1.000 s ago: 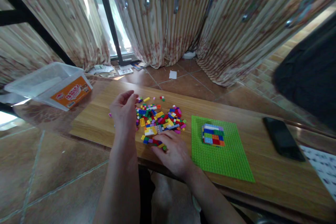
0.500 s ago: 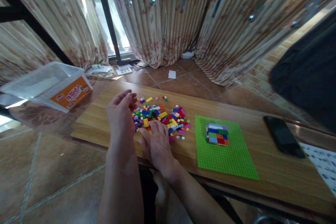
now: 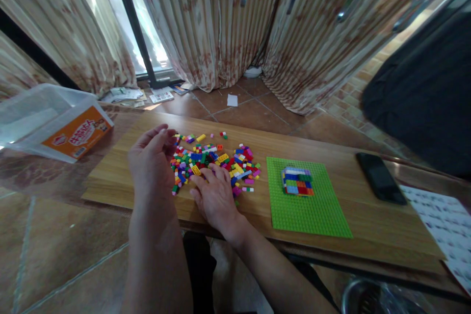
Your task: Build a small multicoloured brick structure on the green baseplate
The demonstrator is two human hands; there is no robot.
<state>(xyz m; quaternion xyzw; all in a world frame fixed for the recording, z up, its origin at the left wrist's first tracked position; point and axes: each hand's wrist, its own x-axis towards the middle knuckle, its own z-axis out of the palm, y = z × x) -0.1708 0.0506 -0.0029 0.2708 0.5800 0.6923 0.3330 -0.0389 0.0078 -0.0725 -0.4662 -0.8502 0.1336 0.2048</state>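
Note:
A pile of small coloured bricks (image 3: 217, 159) lies on the wooden table (image 3: 368, 216). My right hand (image 3: 215, 196) lies palm down on the near side of the pile, fingers spread over the bricks. My left hand (image 3: 150, 162) stands on its edge at the pile's left side, fingers curved and apart, holding nothing I can see. To the right lies a green baseplate (image 3: 309, 211) with a small block of stacked bricks (image 3: 297, 180) on its far part.
A clear plastic box with an orange label (image 3: 66, 130) stands at the table's left end. A black phone (image 3: 380, 177) and a patterned sheet (image 3: 445, 221) lie at the right. Curtains hang behind; papers lie on the tiled floor. A metal bowl (image 3: 371, 299) sits below.
My right hand has moved from the pile's near right edge leftwards onto the bricks, close to my left hand. The view has shifted a little to the right.

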